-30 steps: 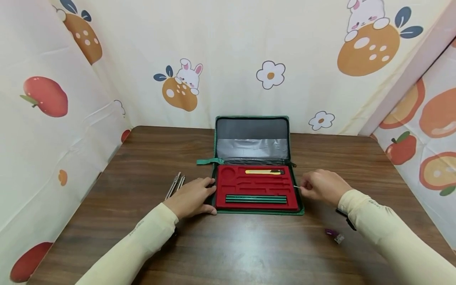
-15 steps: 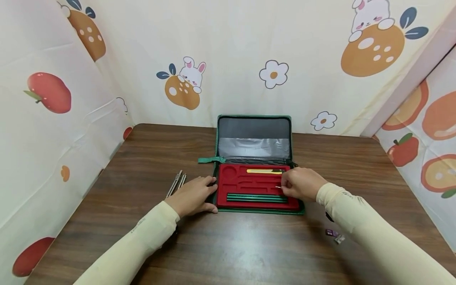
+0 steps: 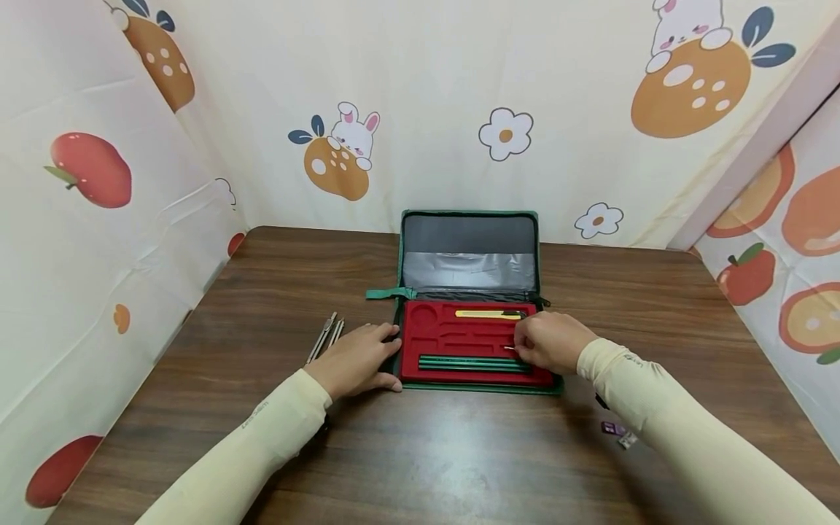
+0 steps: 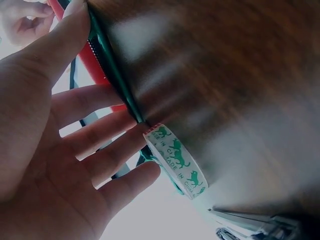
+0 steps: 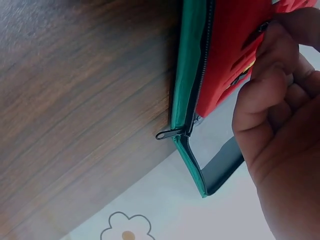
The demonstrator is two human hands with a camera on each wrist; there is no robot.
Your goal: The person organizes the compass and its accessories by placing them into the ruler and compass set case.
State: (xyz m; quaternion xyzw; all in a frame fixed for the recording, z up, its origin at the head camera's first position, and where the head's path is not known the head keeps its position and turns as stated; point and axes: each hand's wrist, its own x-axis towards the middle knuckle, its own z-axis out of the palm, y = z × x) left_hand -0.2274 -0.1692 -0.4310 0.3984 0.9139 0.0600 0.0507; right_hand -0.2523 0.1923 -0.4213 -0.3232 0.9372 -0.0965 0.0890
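Observation:
A green zip case lies unfolded, its grey lid (image 3: 467, 233) raised at the back and its red moulded tray (image 3: 420, 378) in front. My left hand (image 3: 354, 361) rests at the tray's left edge, fingers spread and relaxed; the left wrist view shows its palm and the fingertips at the green border. Over the tray's right part, my right hand (image 3: 554, 340) pinches a small thin piece (image 3: 509, 348) with a pale tip; its kind cannot be told. A yellow utility knife (image 3: 485, 314) sits in the upper slot. Dark green pencils (image 3: 472, 363) lie in the lower one.
Silver compass-like metal tools (image 3: 321, 340) lie left of my left hand. A small purple item (image 3: 612, 428) is on the table near my right forearm. A green ribbon tab (image 3: 387, 293) sticks out at the hinge, and a black zip pull (image 5: 169, 134) hangs at the right.
My right hand has moved left from beside the case to over the tray, bringing the small thin piece with it, then slightly lower. The left hand keeps its place.

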